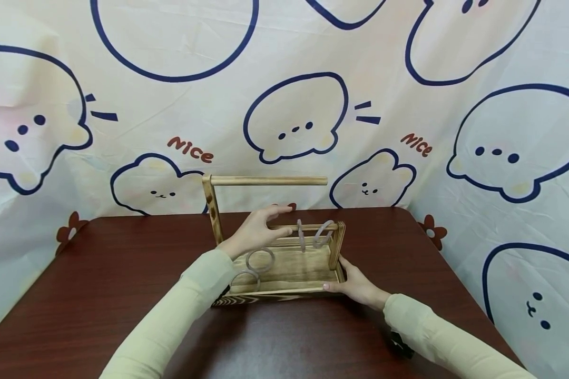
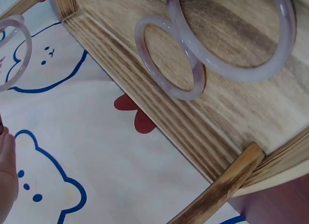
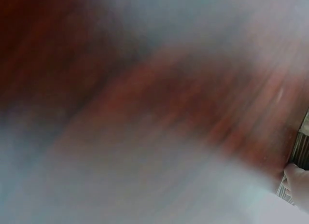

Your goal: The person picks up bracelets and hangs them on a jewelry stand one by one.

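Note:
A wooden bangle stand (image 1: pixel 308 266) with a tray base sits on the dark red table. My right hand (image 1: pixel 357 284) grips its right front corner, thumb over the front rim, fingers along the right side. Thumb and fingers spread apart, my left hand (image 1: pixel 258 229) reaches over the tray, its fingertips just left of a pale bangle (image 1: pixel 301 235) hanging on the low bar. Another bangle (image 1: pixel 320 230) hangs there near the right post. In the left wrist view, a small-looking bangle (image 2: pixel 145 55) and a larger-looking bangle (image 2: pixel 241 75) lie in the tray.
The stand's taller post (image 1: pixel 213 205) rises at the left, carrying a high bar (image 1: pixel 270 181) toward the right. Behind the table (image 1: pixel 123 273) hangs a white cloth (image 1: pixel 218 116) printed with cartoon shapes. The right wrist view is mostly blurred.

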Demonstrator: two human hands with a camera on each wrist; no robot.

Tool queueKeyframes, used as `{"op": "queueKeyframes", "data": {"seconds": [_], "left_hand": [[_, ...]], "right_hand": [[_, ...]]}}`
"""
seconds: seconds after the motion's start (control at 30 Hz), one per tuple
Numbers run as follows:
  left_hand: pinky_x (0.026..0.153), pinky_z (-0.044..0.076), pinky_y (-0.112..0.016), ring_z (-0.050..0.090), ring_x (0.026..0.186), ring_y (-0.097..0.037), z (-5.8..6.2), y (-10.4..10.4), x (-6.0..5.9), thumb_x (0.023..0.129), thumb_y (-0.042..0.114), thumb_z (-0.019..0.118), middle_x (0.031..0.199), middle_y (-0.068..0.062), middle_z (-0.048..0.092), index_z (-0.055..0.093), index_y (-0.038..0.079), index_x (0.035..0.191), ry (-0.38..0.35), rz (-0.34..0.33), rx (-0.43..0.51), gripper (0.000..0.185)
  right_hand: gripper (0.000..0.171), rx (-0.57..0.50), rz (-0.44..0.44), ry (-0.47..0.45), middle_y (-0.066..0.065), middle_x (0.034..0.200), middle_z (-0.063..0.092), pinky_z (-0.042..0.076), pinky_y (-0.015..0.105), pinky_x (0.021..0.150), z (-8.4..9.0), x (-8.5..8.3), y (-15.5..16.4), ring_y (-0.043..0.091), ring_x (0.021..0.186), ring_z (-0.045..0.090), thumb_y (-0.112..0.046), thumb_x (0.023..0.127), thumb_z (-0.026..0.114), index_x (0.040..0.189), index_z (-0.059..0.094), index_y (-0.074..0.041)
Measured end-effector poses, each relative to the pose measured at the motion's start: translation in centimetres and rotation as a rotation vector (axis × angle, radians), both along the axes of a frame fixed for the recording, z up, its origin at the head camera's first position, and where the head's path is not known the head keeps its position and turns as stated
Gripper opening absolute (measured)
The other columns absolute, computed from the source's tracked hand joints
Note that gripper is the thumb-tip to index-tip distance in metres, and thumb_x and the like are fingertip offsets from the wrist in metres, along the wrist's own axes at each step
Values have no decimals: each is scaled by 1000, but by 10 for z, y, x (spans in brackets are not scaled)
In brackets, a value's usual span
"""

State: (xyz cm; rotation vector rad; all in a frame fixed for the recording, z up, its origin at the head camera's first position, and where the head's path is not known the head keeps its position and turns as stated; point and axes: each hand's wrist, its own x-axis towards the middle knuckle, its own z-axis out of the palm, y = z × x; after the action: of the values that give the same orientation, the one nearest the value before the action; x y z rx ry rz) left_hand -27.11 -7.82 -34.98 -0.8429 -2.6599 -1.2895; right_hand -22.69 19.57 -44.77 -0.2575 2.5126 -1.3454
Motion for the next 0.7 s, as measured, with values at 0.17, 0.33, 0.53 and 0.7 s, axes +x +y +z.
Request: {"op": "queueKeyframes", "data": {"seconds": [0.17, 0.33, 0.53, 0.7], "left_hand": [[102, 38, -40, 46, 124, -24, -2, -7, 11, 88, 31, 61, 135, -3, 50, 53, 20, 130, 5, 63, 21, 43], [101, 38, -43, 45, 125, -23, -2, -14, 20, 89, 28, 61, 132, -4, 52, 56, 15, 127, 108, 131, 30, 41], [99, 39, -44, 48, 122, -23, 0, -20, 33, 88, 26, 61, 130, -3, 53, 57, 14, 125, 184, 160, 48, 39], [96, 43, -41, 51, 117, -25, -7, -30, 47, 87, 19, 63, 130, -4, 53, 57, 12, 125, 186, 180, 107, 38]], "right_hand": [[103, -10, 6, -10, 19, 152, 11, 17, 53, 109, 0, 0, 0, 33, 139, 8, -34, 76, 74, 147, 6, -1], [104, 10, 10, -19, 18, 152, 10, 19, 53, 109, 3, 0, 0, 33, 139, 8, -35, 76, 74, 147, 5, -2], [103, 15, 9, -17, 19, 152, 10, 20, 54, 108, 6, 1, 2, 34, 139, 9, -34, 77, 74, 147, 6, 0], [103, 3, 1, -32, 18, 152, 10, 21, 54, 107, 4, 0, 2, 35, 139, 9, -35, 76, 74, 147, 7, -2]]}}
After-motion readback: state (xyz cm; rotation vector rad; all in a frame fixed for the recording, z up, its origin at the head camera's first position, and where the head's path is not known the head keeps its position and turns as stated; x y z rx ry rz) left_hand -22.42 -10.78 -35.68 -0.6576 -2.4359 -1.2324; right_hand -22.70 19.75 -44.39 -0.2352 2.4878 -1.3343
